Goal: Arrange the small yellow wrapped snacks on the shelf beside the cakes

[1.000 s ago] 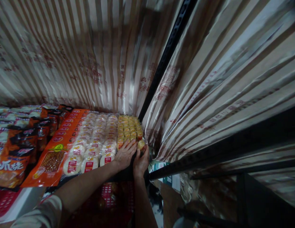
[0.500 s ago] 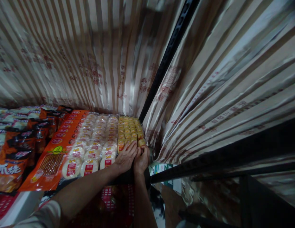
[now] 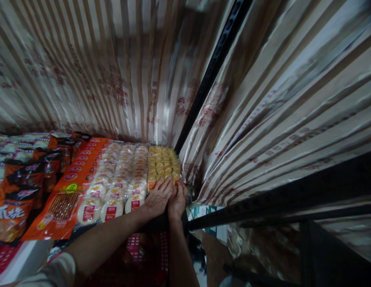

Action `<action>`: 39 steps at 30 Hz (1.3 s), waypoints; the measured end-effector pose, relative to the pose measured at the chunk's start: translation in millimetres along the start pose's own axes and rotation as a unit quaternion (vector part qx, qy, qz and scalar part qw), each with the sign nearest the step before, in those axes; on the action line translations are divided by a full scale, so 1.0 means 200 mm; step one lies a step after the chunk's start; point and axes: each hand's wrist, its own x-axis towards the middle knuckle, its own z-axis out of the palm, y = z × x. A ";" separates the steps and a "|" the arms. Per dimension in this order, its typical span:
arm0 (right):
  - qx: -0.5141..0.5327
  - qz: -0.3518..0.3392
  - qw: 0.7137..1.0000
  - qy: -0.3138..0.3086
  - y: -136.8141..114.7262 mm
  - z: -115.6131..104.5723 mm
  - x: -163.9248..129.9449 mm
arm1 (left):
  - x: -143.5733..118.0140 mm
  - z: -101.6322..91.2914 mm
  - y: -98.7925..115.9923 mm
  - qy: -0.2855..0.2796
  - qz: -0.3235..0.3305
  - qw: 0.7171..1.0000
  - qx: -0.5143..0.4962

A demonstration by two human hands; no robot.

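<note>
Left hand (image 3: pixel 157 198) lies flat, open, on small yellow wrapped snack packets (image 3: pixel 163 165); right hand (image 3: pixel 177 199), at its 3 o'clock, touches them, grip unclear.

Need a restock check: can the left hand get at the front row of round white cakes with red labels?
Probably yes: the left hand rests at the shelf's front edge beside the round white cakes, nothing between them.
</note>
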 end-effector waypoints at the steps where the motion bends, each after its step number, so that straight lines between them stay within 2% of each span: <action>1: 0.005 -0.002 1.000 -0.003 0.00 0.00 0.00 | 0.00 0.00 0.00 -0.005 0.000 1.000 0.000; 6: 0.003 -0.010 1.000 -0.011 0.02 0.00 -0.02 | 0.00 -0.01 0.00 -0.017 0.001 1.000 0.002; 20: -0.052 -0.031 0.997 -0.042 0.04 -0.02 -0.05 | -0.01 0.03 0.00 0.017 0.003 1.000 0.007; 25: -0.055 -0.047 0.996 -0.057 0.02 -0.04 -0.06 | 0.00 0.04 0.00 0.010 0.004 1.000 0.016; 30: -0.050 -0.049 0.996 -0.053 0.01 -0.05 -0.06 | 0.00 0.04 0.00 -0.004 -0.001 1.000 0.016; 39: -0.048 -0.053 0.997 -0.033 0.01 -0.04 -0.07 | 0.01 0.00 0.01 0.008 -0.014 0.999 0.043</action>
